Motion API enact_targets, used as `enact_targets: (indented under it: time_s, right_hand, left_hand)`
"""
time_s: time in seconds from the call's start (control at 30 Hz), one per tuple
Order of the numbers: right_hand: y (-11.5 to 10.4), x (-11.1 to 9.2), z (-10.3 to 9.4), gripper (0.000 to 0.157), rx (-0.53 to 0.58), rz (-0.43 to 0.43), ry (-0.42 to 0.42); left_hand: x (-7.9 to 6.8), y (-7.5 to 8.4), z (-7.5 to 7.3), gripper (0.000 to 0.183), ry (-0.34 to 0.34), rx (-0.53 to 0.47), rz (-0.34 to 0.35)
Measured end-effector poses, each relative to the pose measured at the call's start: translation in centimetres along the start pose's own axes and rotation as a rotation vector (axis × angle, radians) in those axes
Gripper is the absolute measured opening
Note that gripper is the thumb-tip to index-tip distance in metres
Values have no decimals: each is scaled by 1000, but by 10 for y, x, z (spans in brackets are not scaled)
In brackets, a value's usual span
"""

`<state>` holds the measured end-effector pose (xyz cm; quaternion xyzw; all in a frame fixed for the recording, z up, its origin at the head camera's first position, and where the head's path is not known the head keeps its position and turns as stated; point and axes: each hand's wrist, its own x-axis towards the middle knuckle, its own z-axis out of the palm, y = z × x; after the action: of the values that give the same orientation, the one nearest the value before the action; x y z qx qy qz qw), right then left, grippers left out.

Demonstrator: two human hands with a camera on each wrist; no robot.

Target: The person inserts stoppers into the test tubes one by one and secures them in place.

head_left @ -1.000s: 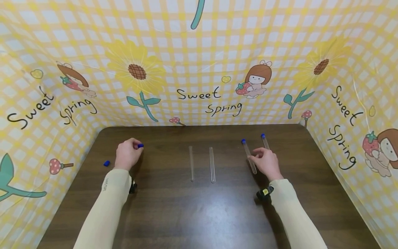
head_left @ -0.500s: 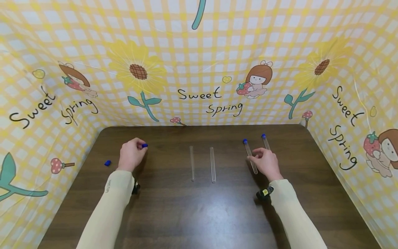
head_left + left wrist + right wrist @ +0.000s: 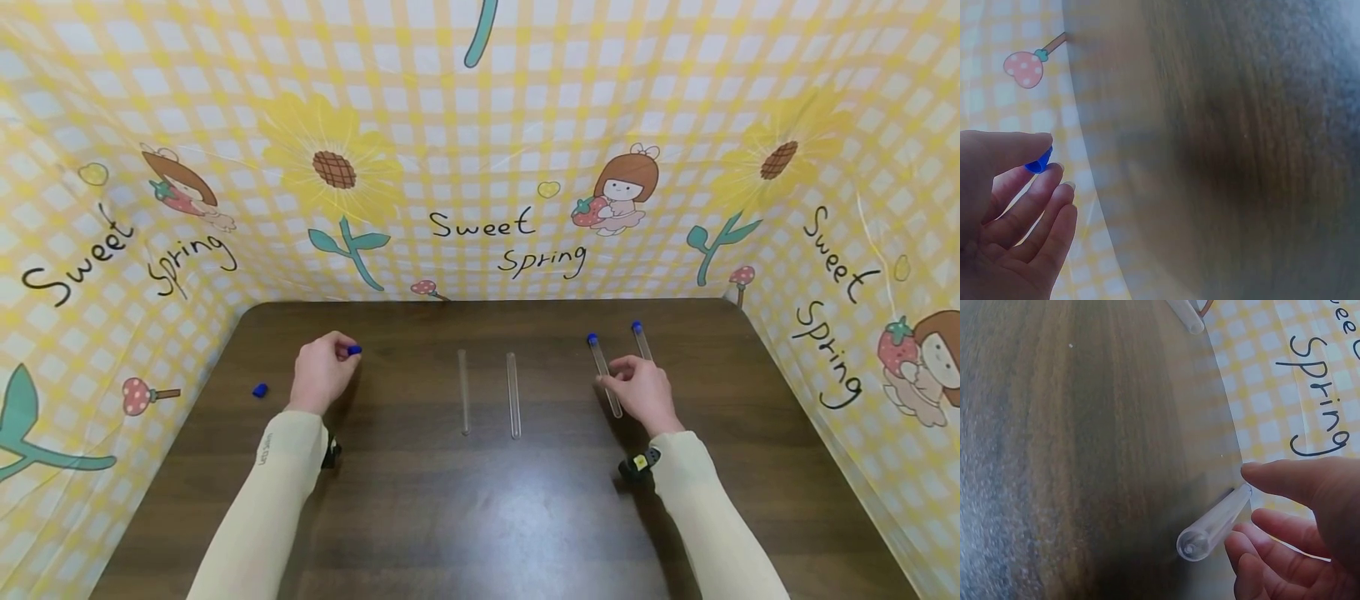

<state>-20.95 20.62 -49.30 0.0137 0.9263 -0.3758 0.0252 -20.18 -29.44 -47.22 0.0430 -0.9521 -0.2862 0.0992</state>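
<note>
We are pinching a small blue cap (image 3: 354,351) between the thumb and fingertips of our left hand (image 3: 321,372), holding it just above the dark bench (image 3: 480,500). Another blue cap (image 3: 259,390) is lying on the bench to that hand's outer side. Our right hand (image 3: 641,390) is resting on a capped tube (image 3: 603,377), thumb and fingers closing lightly around its clear body. A 2nd capped tube (image 3: 640,339) is lying just beyond that hand. Between our hands, 2 open tubes (image 3: 513,395) are lying side by side.
</note>
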Motion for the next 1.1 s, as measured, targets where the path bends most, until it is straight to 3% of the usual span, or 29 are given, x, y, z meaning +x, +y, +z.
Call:
enact_targets:
  time_s: [0.53, 1.1]
  right_hand:
    - [-13, 0, -1, 46, 31, -51, 5]
    - [-20, -3, 9, 45, 78, -44, -2]
  left_hand:
    - [0, 7, 9, 18, -4, -23, 23]
    - [-7, 23, 16, 20, -16, -40, 36]
